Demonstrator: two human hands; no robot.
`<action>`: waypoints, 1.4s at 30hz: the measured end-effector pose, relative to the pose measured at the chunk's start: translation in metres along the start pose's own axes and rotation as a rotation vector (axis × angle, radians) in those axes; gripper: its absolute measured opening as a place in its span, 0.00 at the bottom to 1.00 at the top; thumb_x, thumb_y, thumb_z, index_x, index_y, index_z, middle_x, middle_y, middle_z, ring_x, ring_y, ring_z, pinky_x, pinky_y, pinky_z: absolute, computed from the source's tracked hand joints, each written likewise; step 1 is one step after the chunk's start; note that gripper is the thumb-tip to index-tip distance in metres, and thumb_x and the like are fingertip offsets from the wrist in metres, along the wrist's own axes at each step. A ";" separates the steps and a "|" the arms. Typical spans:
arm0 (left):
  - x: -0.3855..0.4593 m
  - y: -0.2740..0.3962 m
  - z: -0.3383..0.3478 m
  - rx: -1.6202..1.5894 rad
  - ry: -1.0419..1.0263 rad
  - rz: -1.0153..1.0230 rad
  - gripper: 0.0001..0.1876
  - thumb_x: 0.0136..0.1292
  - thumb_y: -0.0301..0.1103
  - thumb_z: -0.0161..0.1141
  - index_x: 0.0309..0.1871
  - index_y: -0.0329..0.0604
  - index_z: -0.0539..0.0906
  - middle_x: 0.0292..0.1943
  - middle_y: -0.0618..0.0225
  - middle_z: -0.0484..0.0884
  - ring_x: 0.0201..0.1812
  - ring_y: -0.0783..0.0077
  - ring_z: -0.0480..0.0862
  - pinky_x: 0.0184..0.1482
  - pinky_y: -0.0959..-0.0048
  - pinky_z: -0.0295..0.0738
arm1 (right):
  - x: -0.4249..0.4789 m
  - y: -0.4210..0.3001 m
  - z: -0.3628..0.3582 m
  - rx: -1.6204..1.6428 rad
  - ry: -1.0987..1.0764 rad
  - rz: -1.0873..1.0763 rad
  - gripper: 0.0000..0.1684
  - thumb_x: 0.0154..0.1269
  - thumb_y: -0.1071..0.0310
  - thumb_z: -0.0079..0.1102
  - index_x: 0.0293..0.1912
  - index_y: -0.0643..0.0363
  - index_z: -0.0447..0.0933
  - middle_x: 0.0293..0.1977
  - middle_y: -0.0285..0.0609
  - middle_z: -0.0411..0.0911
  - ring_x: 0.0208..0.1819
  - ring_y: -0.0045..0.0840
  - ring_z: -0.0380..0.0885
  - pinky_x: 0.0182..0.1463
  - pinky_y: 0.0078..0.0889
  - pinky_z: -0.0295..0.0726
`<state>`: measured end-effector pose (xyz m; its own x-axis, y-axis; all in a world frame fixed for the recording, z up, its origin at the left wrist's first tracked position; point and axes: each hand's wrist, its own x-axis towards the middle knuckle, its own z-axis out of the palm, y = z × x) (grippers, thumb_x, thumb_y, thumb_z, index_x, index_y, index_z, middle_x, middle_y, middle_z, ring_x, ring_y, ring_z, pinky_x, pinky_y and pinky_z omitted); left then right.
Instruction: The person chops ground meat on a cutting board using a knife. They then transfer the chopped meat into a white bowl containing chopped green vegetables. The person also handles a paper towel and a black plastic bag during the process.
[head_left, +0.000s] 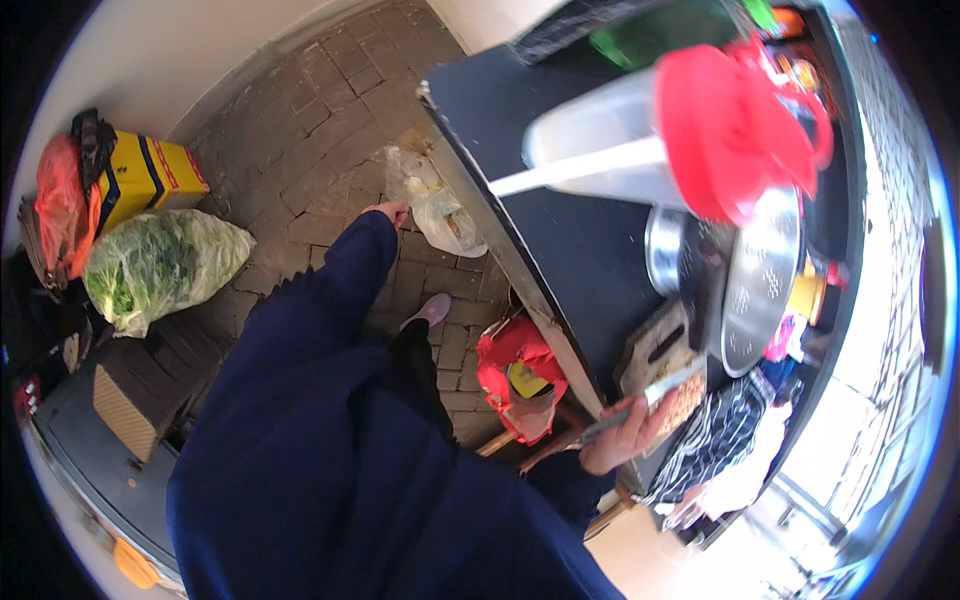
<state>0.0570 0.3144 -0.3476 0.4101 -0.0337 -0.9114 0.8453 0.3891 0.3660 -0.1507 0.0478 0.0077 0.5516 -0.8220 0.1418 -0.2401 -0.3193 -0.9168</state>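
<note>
My right hand (616, 442) holds a knife (645, 397) by its grey handle. The blade lies over a wooden chopping board (655, 341), beside a brown, grainy-looking block (684, 401). My left hand (390, 211) reaches out low to the left, next to a clear plastic bag (448, 217) at the table's edge; its fingers are partly hidden, and whether it grips the bag is unclear. A metal colander (761, 292) and a steel bowl (664, 251) stand beyond the board. Nearer the camera is a translucent jug (600, 127) with a red lid (731, 135).
A red bag (521, 367) sits below the table's edge (525, 277). On the left are a bag of leafy greens (169, 262), a yellow box (154, 172) and a cardboard box (124, 409). A black-and-white striped cloth (709, 442) lies right of the board.
</note>
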 end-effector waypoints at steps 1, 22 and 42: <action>0.021 0.000 -0.006 0.085 0.019 -0.003 0.06 0.57 0.30 0.62 0.30 0.36 0.81 0.21 0.70 0.79 0.19 0.80 0.75 0.22 0.80 0.71 | 0.001 -0.002 0.001 -0.029 -0.030 0.006 0.31 0.67 0.72 0.44 0.68 0.61 0.53 0.21 0.36 0.70 0.17 0.15 0.65 0.20 0.15 0.65; 0.294 -0.081 0.036 1.143 0.179 0.569 0.15 0.57 0.42 0.47 0.38 0.48 0.81 0.38 0.52 0.82 0.42 0.50 0.81 0.41 0.55 0.73 | -0.007 0.031 -0.004 -1.082 0.219 -0.829 0.18 0.72 0.62 0.42 0.47 0.65 0.75 0.57 0.67 0.65 0.56 0.56 0.70 0.54 0.51 0.71; 0.151 -0.046 0.046 0.424 -0.062 0.156 0.19 0.65 0.40 0.45 0.46 0.32 0.77 0.44 0.45 0.79 0.40 0.54 0.83 0.42 0.62 0.79 | -0.016 0.034 0.009 -0.381 0.316 -0.321 0.30 0.70 0.65 0.42 0.68 0.59 0.54 0.21 0.33 0.65 0.23 0.13 0.60 0.28 0.14 0.56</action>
<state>0.0958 0.2494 -0.4936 0.5524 -0.0645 -0.8311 0.8321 -0.0165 0.5544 -0.1604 0.0539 -0.0290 0.3936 -0.7380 0.5481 -0.4030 -0.6744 -0.6187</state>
